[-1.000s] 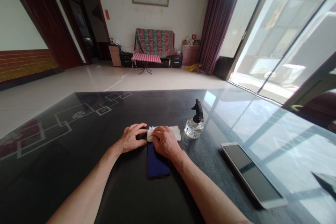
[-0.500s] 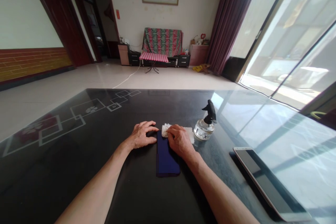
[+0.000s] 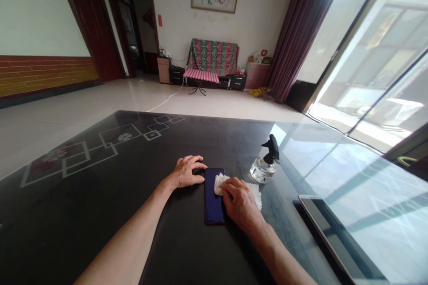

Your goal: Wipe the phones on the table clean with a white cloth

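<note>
A dark blue phone (image 3: 211, 205) lies flat on the black tabletop, its long side pointing away from me. My right hand (image 3: 241, 200) grips a white cloth (image 3: 220, 182) and presses it on the phone's upper half; part of the cloth spreads out to the right from under the hand. My left hand (image 3: 187, 172) rests at the phone's upper left edge, fingers apart, thumb and fingertips by its side. Just beyond my right hand stands a clear spray bottle (image 3: 262, 170) with a black trigger top.
At the right, a second phone (image 3: 327, 231) with a light rim lies on the glossy table (image 3: 160, 249). Past the table's far edge are a small striped folding table (image 3: 201, 75), a cloth-covered object (image 3: 214, 55) on a low cabinet, a curtain (image 3: 301, 22) and glass doors.
My right hand has drawn the cloth down the phone toward me. The left hand stays by the phone's edge. The whole view has shifted and tilted slightly.
</note>
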Available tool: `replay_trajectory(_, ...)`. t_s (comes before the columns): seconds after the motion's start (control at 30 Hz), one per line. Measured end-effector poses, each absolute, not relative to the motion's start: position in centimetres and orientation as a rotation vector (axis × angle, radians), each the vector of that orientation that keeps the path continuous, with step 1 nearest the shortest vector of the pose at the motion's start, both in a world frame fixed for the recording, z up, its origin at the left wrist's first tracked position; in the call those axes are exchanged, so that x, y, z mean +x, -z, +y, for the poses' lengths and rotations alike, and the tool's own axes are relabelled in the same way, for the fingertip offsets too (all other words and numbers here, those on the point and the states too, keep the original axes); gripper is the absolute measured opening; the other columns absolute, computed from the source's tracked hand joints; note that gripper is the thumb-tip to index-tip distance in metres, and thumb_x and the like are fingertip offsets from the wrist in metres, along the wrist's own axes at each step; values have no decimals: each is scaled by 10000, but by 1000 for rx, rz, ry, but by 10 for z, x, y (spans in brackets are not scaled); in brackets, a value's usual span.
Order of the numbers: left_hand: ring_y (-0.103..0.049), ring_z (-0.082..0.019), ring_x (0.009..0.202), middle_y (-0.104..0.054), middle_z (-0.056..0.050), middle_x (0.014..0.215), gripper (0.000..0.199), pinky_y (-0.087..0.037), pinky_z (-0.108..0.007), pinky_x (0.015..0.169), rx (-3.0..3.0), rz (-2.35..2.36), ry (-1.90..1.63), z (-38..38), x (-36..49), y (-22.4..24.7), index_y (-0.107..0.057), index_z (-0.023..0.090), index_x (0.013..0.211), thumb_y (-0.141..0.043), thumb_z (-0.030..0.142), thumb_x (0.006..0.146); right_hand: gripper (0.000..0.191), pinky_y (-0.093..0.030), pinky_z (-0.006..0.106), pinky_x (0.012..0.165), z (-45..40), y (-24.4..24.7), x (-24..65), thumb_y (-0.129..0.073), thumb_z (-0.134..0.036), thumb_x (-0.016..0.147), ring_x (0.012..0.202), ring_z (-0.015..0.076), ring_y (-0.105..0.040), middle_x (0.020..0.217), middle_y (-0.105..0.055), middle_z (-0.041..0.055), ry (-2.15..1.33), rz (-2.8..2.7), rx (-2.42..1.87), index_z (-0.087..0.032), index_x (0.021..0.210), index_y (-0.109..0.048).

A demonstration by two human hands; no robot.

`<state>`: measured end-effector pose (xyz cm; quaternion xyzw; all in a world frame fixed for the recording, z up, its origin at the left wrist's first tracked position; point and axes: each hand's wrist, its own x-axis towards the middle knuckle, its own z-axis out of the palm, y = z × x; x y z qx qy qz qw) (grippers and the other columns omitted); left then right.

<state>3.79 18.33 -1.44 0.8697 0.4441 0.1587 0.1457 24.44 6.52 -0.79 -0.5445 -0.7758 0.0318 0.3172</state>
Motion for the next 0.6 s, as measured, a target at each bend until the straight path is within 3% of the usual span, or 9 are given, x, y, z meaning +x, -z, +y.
replay_trajectory(0.6, -395, -297, 1291, -506, 33, 1373, 373, -269, -480, 1077, 2474, 1286, -469, 180, 39, 11, -677, 373, 1069, -670, 388, 696, 219, -413, 287, 768, 12, -10, 243, -457, -125, 895, 833, 167, -542, 881, -586, 28, -431, -2183, -1517, -214, 798, -632)
